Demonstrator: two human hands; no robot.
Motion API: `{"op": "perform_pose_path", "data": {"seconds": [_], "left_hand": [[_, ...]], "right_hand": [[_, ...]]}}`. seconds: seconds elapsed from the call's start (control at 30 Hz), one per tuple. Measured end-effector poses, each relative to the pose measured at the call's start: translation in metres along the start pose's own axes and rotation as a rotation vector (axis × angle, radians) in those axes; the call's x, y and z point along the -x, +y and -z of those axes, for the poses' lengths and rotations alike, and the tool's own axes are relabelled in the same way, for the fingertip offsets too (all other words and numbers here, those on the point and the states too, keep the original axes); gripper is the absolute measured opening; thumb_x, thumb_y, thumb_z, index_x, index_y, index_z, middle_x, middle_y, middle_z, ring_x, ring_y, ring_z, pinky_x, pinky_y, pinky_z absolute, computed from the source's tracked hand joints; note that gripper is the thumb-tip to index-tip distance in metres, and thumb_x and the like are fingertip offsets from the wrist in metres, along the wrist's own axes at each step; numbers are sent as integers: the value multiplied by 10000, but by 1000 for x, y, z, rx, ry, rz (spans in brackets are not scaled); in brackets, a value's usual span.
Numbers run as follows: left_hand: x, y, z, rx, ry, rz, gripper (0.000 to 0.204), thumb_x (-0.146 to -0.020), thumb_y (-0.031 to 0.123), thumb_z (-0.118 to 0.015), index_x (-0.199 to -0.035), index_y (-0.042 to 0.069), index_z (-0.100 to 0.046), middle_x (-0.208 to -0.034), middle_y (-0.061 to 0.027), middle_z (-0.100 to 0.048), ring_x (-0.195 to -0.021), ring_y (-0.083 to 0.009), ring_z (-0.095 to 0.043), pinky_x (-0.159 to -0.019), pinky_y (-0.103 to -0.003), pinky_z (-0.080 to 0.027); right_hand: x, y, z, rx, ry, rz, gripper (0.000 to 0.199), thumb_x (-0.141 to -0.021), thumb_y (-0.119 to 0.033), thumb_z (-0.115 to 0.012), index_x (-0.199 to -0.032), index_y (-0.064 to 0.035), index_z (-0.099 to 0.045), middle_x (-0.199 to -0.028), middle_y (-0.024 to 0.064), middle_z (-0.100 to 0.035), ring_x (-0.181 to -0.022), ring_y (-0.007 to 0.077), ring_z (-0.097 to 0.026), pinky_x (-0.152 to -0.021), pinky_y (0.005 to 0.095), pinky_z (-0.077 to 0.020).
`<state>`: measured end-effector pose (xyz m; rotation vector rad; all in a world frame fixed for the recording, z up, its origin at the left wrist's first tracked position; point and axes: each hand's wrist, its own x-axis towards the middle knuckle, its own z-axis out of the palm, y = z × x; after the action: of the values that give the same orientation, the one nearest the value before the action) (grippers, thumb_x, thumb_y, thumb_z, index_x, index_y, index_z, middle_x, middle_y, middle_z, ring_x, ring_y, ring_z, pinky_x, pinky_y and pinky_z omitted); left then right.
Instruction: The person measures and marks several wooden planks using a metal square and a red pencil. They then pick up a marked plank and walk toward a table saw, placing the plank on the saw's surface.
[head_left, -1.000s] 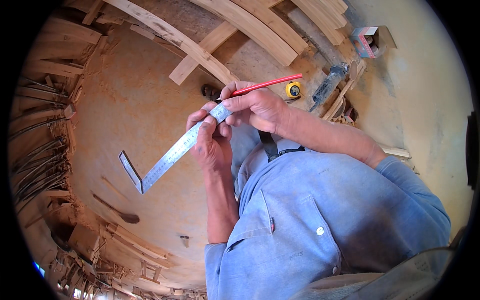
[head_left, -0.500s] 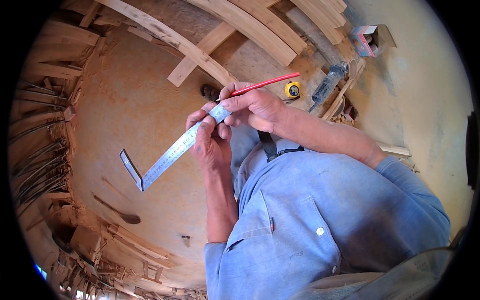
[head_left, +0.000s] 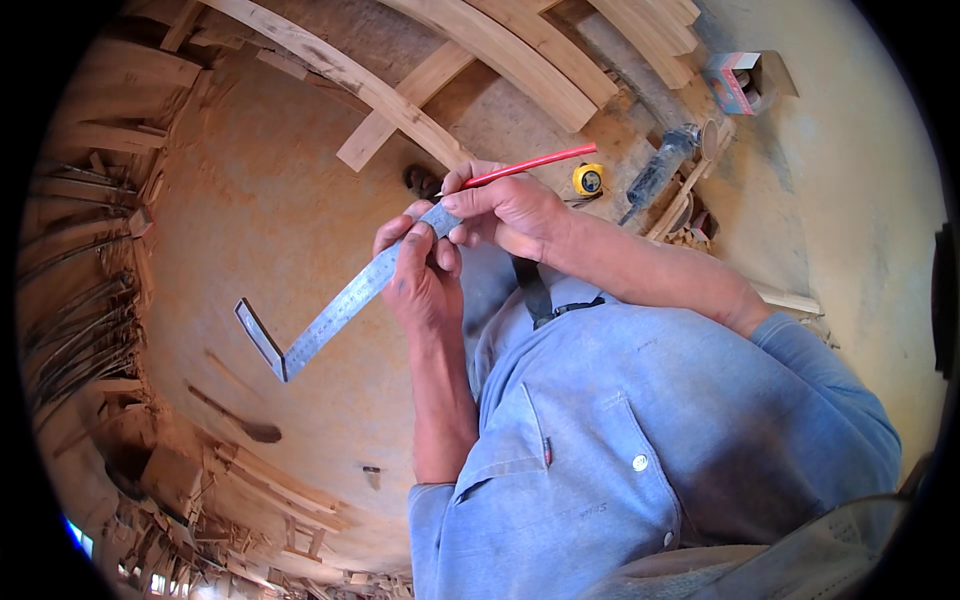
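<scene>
A steel try square (head_left: 340,308) slants across the middle, its short stock at the lower left end. My left hand (head_left: 420,268) is closed around the blade near its upper end, thumb on top. My right hand (head_left: 508,212) is closed too, pinching a red pencil (head_left: 540,160) whose tip points left, close to the blade's end. The right thumb and fingers also touch that end of the blade. Both hands are close together in front of my body. What the lower fingers do beneath the blade is partly hidden.
Wooden boards (head_left: 500,62) lie at the top. A yellow tape measure (head_left: 587,179), an angle grinder (head_left: 662,168) and an open box (head_left: 735,82) sit to the right. A brush-like tool (head_left: 235,415) is on the floor at left, beside rods and timber along the edge.
The try square has turned slightly in my hands, its markings now less clear. My hands stay nearly where they were, and the red pencil has shifted very slightly.
</scene>
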<state>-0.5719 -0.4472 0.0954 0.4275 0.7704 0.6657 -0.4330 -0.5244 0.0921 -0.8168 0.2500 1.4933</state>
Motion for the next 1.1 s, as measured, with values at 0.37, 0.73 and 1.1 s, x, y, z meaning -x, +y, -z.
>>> {"op": "perform_pose_path", "data": {"seconds": [0.37,0.73,1.1], "left_hand": [[-64,-31,-1,-22,237,15,235,-925,3,-574,-1133,77,-494,-993,-157,-676,-536,-136,-501,-470,-263,-398],[-132,-71,23,36,323,-31,233,-899,-10,-612,-1102,81,-544,-959,-156,-691,-524,-134,-498,-450,-253,-376],[-142,-92,44,162,206,-125,272,-935,14,-661,-1172,39,-530,-985,-192,-685,-586,-174,-577,-454,-250,-452]], "right_hand": [[-4,-10,35,660,191,280,128,-914,-145,-682,-994,-55,-637,-875,41,-689,-728,102,-666,-640,232,-497],[-1,-18,54,881,262,401,92,-888,-93,-682,-937,-19,-658,-814,37,-659,-718,106,-630,-664,272,-516],[-39,-36,45,1339,82,697,181,-940,-217,-675,-980,-40,-683,-871,131,-678,-819,276,-660,-716,363,-508]]}}
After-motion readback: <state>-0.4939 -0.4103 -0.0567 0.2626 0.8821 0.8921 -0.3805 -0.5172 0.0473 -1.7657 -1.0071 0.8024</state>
